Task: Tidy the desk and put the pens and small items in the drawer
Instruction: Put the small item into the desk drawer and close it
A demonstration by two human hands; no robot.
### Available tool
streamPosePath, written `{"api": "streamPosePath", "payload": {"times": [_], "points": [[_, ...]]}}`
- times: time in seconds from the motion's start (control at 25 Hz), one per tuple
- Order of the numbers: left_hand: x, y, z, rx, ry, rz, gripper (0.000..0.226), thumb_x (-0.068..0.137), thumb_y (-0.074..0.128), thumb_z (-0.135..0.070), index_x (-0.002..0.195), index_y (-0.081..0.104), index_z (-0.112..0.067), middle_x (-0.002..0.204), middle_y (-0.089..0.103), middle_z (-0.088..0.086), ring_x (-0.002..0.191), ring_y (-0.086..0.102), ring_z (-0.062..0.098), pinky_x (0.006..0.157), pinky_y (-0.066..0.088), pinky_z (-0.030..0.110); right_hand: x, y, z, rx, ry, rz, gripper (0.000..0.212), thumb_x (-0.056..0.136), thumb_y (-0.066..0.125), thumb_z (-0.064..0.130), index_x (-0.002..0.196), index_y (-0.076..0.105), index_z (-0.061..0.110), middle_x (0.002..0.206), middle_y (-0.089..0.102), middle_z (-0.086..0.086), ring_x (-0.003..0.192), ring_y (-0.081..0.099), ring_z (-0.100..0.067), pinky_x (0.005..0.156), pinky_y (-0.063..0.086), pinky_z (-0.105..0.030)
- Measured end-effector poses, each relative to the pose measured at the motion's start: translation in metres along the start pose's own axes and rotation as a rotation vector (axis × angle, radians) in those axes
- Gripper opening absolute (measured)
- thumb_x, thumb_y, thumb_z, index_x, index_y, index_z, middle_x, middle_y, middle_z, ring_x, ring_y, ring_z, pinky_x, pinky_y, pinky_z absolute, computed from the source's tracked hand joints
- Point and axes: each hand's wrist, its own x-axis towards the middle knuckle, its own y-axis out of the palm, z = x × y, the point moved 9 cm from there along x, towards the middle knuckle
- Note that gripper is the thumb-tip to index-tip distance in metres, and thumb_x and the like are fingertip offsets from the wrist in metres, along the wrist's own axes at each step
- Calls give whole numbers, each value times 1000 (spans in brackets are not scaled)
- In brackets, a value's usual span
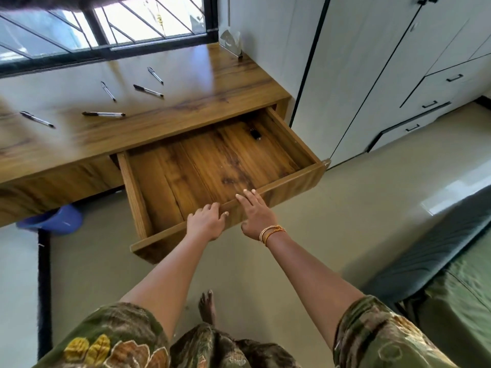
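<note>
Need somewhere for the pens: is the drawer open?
Open: the drawer is pulled out, its wooden floor showing, both hands at its front.

A home bedroom: a built-in wooden desk [202,83] under a barred window [106,25], white wardrobe doors [372,62] with drawers, a green-covered bed [457,301], and tiled floor [332,208].

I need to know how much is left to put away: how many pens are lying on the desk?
5, all on the desktop: far left, front centre, middle, right of it, nearest the window. None in the drawer; more may lie beyond the left edge.
</note>
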Motion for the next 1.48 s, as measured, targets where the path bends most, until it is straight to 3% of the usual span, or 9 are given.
{"api": "streamPosePath", "payload": {"times": [0.12, 0.2, 0.28, 0.36, 0.44, 0.56, 0.8, 1.28, 1.48], "points": [[-19, 0, 0, 38, 32, -68, 58, 97, 42, -45, 148, 25, -23, 151, 37, 6, 138, 33, 31, 115, 22, 49, -14, -25, -1, 404, 104, -213, 48, 79, 58, 5, 127, 57, 6, 143, 49, -12, 136, 42, -23, 112, 33, -29], [-26, 6, 3, 58, 35, -56, 68, 96, 45, -44, 152, 13, -23, 156, 25, 7, 144, 22, 31, 119, 13, 49, -17, -24, -20, 761, 375, -271, 29, 80, 56, 4, 107, 67, 8, 118, 67, -11, 113, 63, -23, 100, 46, -31], [-31, 14, 6, 83, 22, -7, 78, 96, 44, -47, 153, -2, -23, 161, 5, 9, 148, 2, 31, 119, 2, 50, -14, 0, -33, 1253, 718, -241, 13, 84, 56, 4, 93, 63, 10, 98, 69, -13, 89, 70, -26, 84, 55, -36], [-40, 22, 1, 180, 58, -25, 86, 94, 43, -51, 152, -14, -21, 160, -17, 9, 147, -16, 31, 116, -7, 54, -10, 20, -38, 1524, 908, -218, 16, 86, 62, 7, 100, 57, 3, 103, 66, -17, 88, 67, -29, 81, 56, -41], [-52, 27, -8, 305, 162, -127, 90, 93, 44, -52, 151, -16, -19, 158, -24, 9, 146, -20, 30, 115, -7, 57, -2, 33, -38, 1595, 924, -182, 41, 86, 67, 12, 122, 51, 0, 119, 61, -18, 102, 63, -33, 82, 56, -46], [-51, 40, -7, 364, 203, -95, 87, 94, 40, -51, 152, -13, -14, 155, -33, 8, 144, -27, 28, 117, -9, 56, 4, 34, -32, 1691, 950, -249, 45, 91, 59, 5, 133, 43, 1, 126, 51, -18, 106, 54, -32, 82, 56, -46], [-26, 49, 7, 397, 132, 84, 91, 89, 49, -43, 151, -15, -24, 144, -50, 6, 135, -43, 27, 107, -25, 53, 30, 42, -30, 1753, 1045, -330, 42, 90, 55, -5, 130, 47, 1, 126, 53, -20, 101, 52, -33, 77, 57, -45], [79, -4, 47, 437, 145, 125, 99, 81, 53, -26, 149, -19, -34, 141, -54, 7, 131, -46, 29, 109, -22, 56, 143, 31, -9, 1740, 1049, -347, 48, 90, 56, -4, 135, 41, 3, 129, 50, -19, 110, 52, -34, 80, 58, -44], [127, -50, 58, 315, 242, 88, 99, 85, 55, -30, 149, -20, -34, 153, -39, 5, 141, -32, 25, 116, -12, 53, 205, 25, 5, 1753, 1034, -389, 46, 90, 56, -4, 134, 44, 3, 127, 53, -20, 108, 55, -34, 81, 58, -45]]}}
